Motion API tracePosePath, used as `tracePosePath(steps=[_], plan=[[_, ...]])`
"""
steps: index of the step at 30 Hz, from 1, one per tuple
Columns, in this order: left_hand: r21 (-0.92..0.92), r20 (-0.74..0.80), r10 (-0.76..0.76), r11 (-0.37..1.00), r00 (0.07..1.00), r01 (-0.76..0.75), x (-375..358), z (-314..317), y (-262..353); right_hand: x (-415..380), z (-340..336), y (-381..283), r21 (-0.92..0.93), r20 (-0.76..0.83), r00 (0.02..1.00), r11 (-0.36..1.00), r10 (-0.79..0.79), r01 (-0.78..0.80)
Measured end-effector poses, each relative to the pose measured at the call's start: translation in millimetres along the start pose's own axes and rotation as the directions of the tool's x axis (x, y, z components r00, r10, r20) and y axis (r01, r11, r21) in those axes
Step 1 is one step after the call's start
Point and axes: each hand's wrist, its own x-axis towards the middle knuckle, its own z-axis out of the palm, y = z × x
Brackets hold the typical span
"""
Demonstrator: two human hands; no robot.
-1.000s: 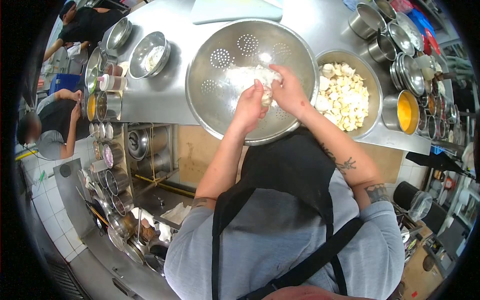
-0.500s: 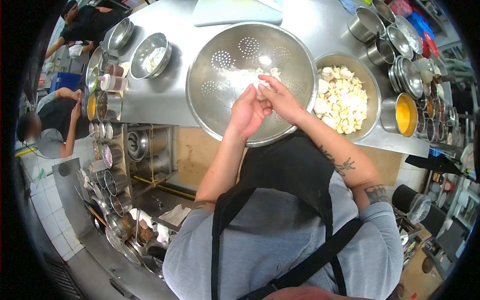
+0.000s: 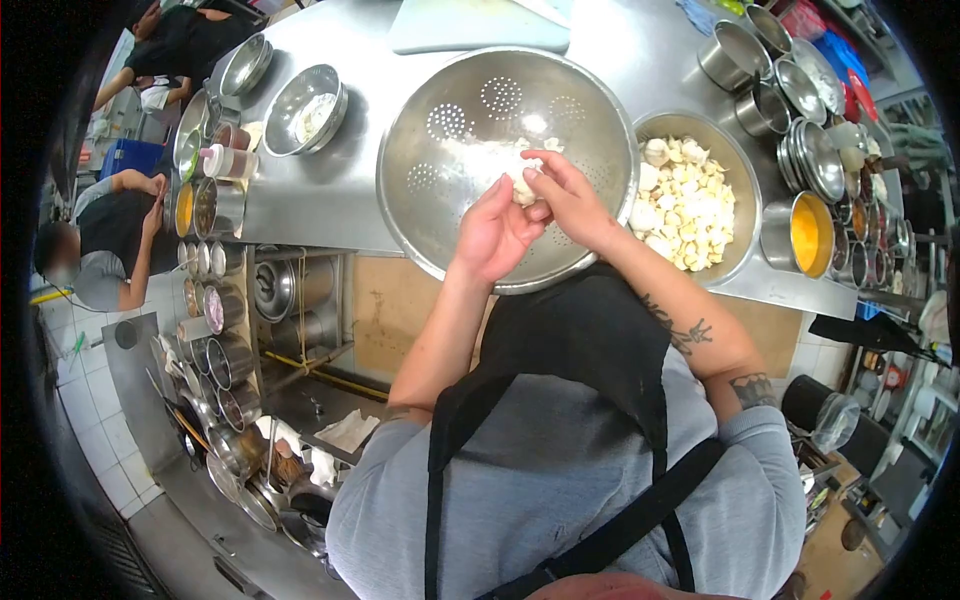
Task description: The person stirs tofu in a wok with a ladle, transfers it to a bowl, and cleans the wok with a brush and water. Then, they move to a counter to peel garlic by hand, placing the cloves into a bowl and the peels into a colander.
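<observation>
Over the colander [image 3: 420, 225], the left hand [image 3: 492, 232], loosely cupped, and the right hand [image 3: 575, 200], fingers bent, pinch some garlic [image 3: 526, 182] between them. Just right sits a bowl [image 3: 749, 185] of cloves [image 3: 692, 208]; well left, a strainer [image 3: 286, 115]; on the far side, a board [image 3: 475, 30].

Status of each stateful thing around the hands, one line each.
Right hand: pinching garlic piece
Left hand: partly curled
Garlic piece: held
Colander: uncovered, pale bits inside
Garlic bowl: uncovered, well filled
Perforated bowl: uncovered, partly filled
Orange-filled pot: uncovered
Cutting board: lying flat
</observation>
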Motion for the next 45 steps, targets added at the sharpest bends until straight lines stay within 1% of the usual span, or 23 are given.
tracePosePath(steps=[2,3,5,6,8,9,12,15,17,18,20,23,24,27,29,30,32,36,38,41,42,44,45], plan=[[0.086,-0.073,0.063,0.995,0.995,-0.057,1,-1,-4,-1,1,-1,-0.083,0.050,0.998,0.996,-0.034,0.038],[0.130,-0.106,0.095,0.988,0.990,-0.081,3,-2,-7,0,2,0,-0.097,0.030,0.996,0.991,-0.087,0.090],[0.124,-0.097,0.127,0.986,0.987,-0.115,7,-3,-13,1,7,5,-0.127,-0.009,0.982,0.974,-0.190,0.188],[0.121,-0.094,0.143,0.984,0.985,-0.131,8,-3,-15,-1,8,6,-0.154,-0.022,0.983,0.972,-0.182,0.176],[0.148,-0.267,0.176,0.979,0.948,-0.140,7,12,-19,-4,11,3,-0.207,-0.049,0.984,0.966,-0.169,0.155],[0.161,-0.348,0.192,0.977,0.918,-0.143,8,17,-21,-4,11,4,-0.240,-0.046,0.973,0.948,-0.225,0.208],[0.210,-0.409,0.242,0.963,0.880,-0.167,10,15,-24,-4,17,7,-0.323,-0.051,0.930,0.887,-0.365,0.331],[0.346,-0.414,0.309,0.923,0.856,-0.167,13,12,-25,-2,20,10,-0.394,-0.103,0.883,0.834,-0.458,0.387],[0.436,-0.409,0.312,0.892,0.857,-0.117,13,18,-20,4,18,14,-0.452,-0.127,0.849,0.792,-0.513,0.411],[0.480,-0.407,0.314,0.873,0.858,-0.092,12,21,-17,5,16,14,-0.389,-0.142,0.881,0.844,-0.451,0.369],[0.465,-0.371,0.290,0.880,0.882,-0.094,13,6,-15,0,16,0,-0.258,-0.157,0.935,0.927,-0.318,0.272],[0.488,-0.300,0.255,0.869,0.919,-0.082,12,3,-15,17,2,18,-0.236,-0.257,0.929,0.949,-0.267,0.207],[0.503,-0.273,0.240,0.861,0.931,-0.074,12,4,-15,19,-3,20,-0.281,-0.260,0.925,0.938,-0.276,0.201],[0.509,-0.320,0.282,0.856,0.904,-0.087,11,3,-12,18,-14,15,-0.411,-0.268,0.921,0.898,-0.282,0.155],[0.482,-0.263,0.232,0.873,0.936,-0.081,7,-4,-8,15,-15,11,-0.484,-0.271,0.929,0.870,-0.252,0.095],[0.469,-0.235,0.208,0.880,0.950,-0.077,5,-6,-5,15,-13,10,-0.502,-0.289,0.905,0.854,-0.313,0.135],[0.504,-0.243,0.194,0.863,0.950,-0.048,1,0,0,13,-9,8,-0.542,-0.322,0.843,0.814,-0.431,0.209],[0.634,-0.220,0.229,0.772,0.948,-0.039,3,-10,2,5,-4,-10,-0.538,-0.240,0.918,0.830,-0.315,0.144],[0.617,-0.255,0.236,0.787,0.937,-0.030,4,-1,2,1,-4,-14,-0.580,-0.185,0.954,0.810,-0.237,0.089],[0.627,-0.278,0.230,0.779,0.933,-0.005,5,-5,2,8,-10,7,-0.683,-0.162,0.911,0.709,-0.379,0.174],[0.636,-0.281,0.226,0.772,0.933,0.005,5,-10,2,8,-13,13,-0.754,-0.128,0.891,0.626,-0.435,0.198],[0.741,-0.270,0.259,0.671,0.927,0.028,5,-23,0,7,-15,14,-0.869,-0.042,0.845,0.437,-0.533,0.232],[0.787,-0.261,0.276,0.615,0.925,0.039,6,-27,-1,6,-15,13,-0.863,-0.025,0.850,0.441,-0.527,0.247]])
